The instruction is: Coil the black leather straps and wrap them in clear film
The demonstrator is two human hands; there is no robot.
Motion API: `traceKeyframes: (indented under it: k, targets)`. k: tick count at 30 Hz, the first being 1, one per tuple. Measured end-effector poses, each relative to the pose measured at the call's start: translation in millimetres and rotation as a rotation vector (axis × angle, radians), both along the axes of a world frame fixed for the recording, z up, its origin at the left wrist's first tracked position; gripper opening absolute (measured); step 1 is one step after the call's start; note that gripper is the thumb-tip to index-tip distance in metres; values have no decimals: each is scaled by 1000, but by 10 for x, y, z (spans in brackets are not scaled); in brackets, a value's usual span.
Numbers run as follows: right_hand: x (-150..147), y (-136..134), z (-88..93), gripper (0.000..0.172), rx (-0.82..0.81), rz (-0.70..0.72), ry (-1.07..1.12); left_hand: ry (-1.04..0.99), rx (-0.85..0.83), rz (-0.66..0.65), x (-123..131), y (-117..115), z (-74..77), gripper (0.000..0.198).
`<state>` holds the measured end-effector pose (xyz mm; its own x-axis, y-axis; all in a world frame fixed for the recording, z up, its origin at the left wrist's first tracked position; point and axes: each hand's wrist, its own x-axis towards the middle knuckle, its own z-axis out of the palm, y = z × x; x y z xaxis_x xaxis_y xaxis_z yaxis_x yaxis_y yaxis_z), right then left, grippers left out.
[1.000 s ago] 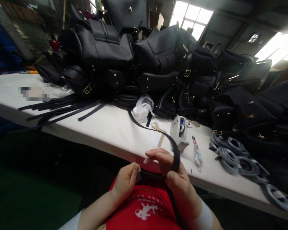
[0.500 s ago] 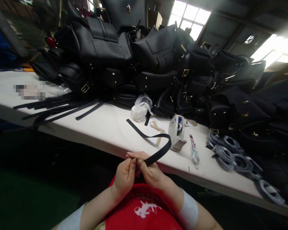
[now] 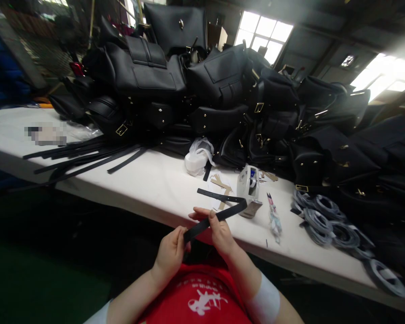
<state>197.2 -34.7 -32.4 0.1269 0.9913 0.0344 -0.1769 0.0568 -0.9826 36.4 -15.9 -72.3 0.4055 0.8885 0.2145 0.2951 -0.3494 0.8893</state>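
A black strap [image 3: 228, 209] runs between my hands in front of my body. My left hand [image 3: 171, 249] is closed on its near end, thumb on top. Farther along, my right hand [image 3: 219, 229] pinches it between the thumb and the fingers beneath, with some fingertips stretched out to the left. Past the right hand the strap bends back over the table, its free tip with small holes pointing left. A white tape dispenser [image 3: 248, 185] stands just beyond the bend. Tan and white paper strips [image 3: 222, 182] lie behind the strap.
Black bags [image 3: 148, 76] are piled along the back of the white table [image 3: 148, 180]. More black straps [image 3: 77, 155] lie at left. A white plastic bag [image 3: 199, 155] sits mid-table. Snips [image 3: 273, 216] and coiled, wrapped straps [image 3: 324, 216] are at right.
My hands have moved apart: the right has slid forward along the strap, while the left keeps the near end. The strap's free end has swung right and toward me.
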Motion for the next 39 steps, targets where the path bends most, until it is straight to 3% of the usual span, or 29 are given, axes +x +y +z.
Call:
traceKeyframes:
  k: [4, 7, 9, 12, 15, 18, 25, 30, 33, 39]
  targets:
    - [-63, -91, 33, 46, 6, -103, -64, 3, 70, -30, -13, 36, 57, 42]
    - [64, -206, 324, 27, 166, -181, -266, 69, 94, -23, -34, 72, 83, 38]
    - [128, -314, 591, 18, 310, -96, -419, 71, 105, -40, -28, 68, 118, 37]
    - [107, -480, 924, 22, 418, 73, -530, 42, 119, -73, 18, 14, 195, 38]
    - [22, -584, 1054, 20, 432, 161, -562, 22, 119, -98, 72, -54, 251, 39]
    - [-11, -595, 1000, 22, 413, 156, -572, 9, 126, -153, 93, -89, 256, 37]
    - [61, -495, 710, 41, 217, -85, -470, 4, 142, -179, 70, -97, 263, 36]
    - [172, -462, 719, 38, 201, -101, -478, 20, 99, -218, 82, -105, 256, 36]
    - [230, -455, 765, 18, 229, -60, -526, 51, 99, -215, 107, -98, 233, 36]
    - [106, -441, 600, 31, 249, 88, -720, 6, 124, -171, 216, -81, 326, 34]
